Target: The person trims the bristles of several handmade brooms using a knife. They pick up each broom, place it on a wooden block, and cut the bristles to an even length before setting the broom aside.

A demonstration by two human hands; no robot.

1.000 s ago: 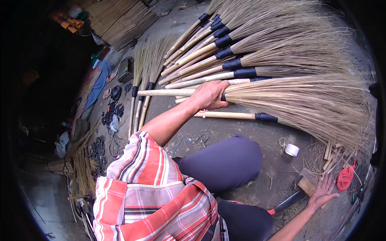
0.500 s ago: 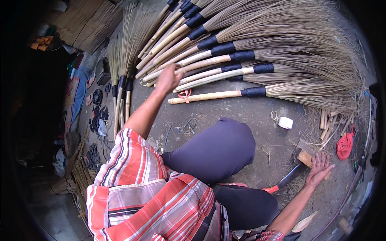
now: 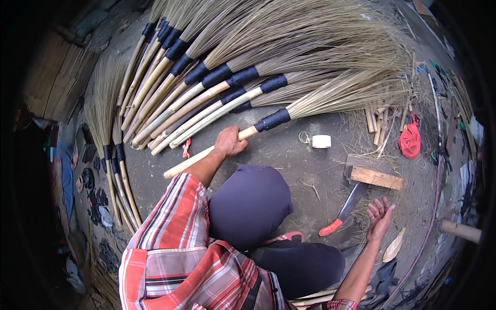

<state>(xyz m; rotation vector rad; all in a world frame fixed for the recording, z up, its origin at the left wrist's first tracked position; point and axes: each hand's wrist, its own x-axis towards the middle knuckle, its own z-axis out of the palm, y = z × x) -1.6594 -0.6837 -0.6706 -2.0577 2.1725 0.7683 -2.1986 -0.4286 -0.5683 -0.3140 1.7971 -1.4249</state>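
Left hand [image 3: 231, 142], its grip seemingly clamped around a black-bound broom [image 3: 272, 120]; right hand [image 3: 380, 220], its grip apart, near a wooden block [image 3: 377, 178] and red-handled knife [image 3: 352, 202].

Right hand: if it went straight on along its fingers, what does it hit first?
Probably the wooden block, just ahead of the right hand's fingertips. Height is hard to judge from this view, so the hand might pass over it instead.

Nearest broom [image 3: 273, 120] now in left hand [image 3: 231, 142], apart from red ribbon [image 3: 186, 148].
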